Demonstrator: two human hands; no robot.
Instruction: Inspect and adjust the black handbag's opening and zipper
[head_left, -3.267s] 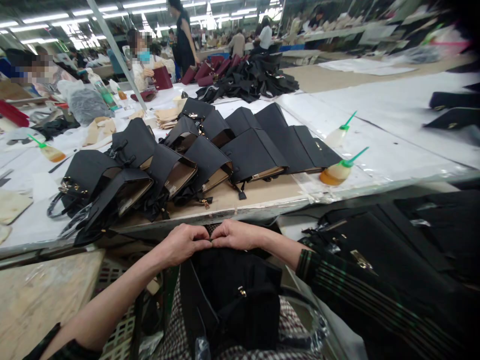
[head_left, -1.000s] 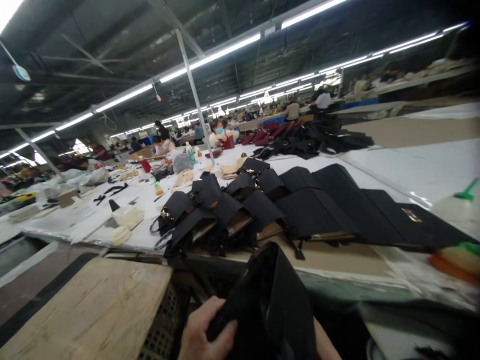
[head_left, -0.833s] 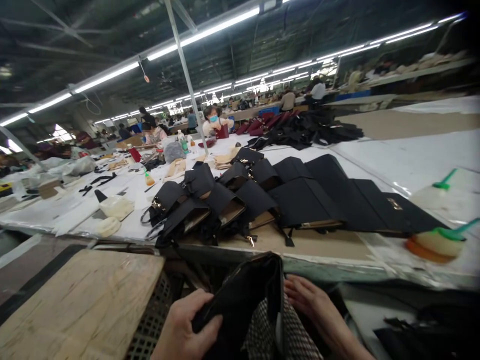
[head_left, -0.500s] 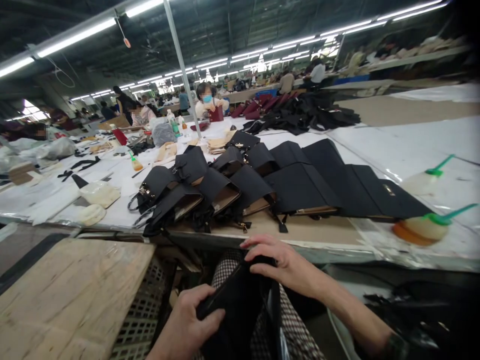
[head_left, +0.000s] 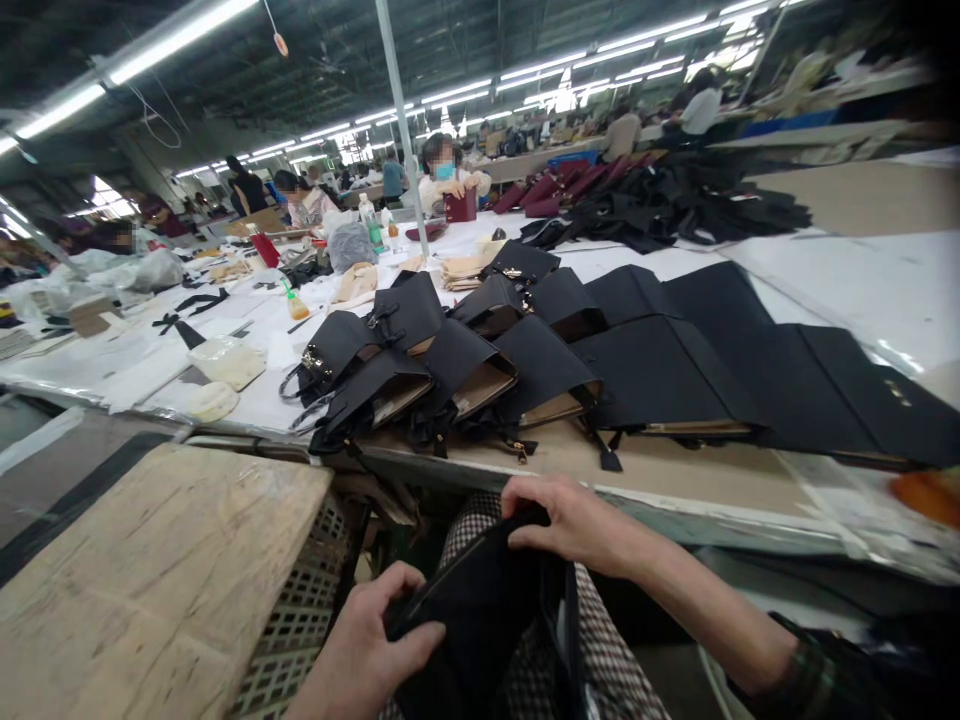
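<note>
A black handbag (head_left: 480, 610) lies on my lap over checked fabric (head_left: 607, 660), just below the table edge. My left hand (head_left: 375, 640) grips its near left corner, thumb pressed on top. My right hand (head_left: 570, 520) clamps the far top edge of the same bag, fingers curled over it. Both hands hold the bag between them. Its lower part runs out of the frame.
Several black handbags (head_left: 465, 360) lie in overlapping rows on the long work table (head_left: 675, 480). A worn wooden board (head_left: 150, 560) sits at my left. Black pieces (head_left: 675, 210) pile up farther back. Other people (head_left: 442, 175) work at the far end, beside a pole (head_left: 401, 130).
Earlier both hands pinched the bag's top on my lap. The view swung up and left, then lowered. My right hand came back onto the bag's far edge and stays there.
</note>
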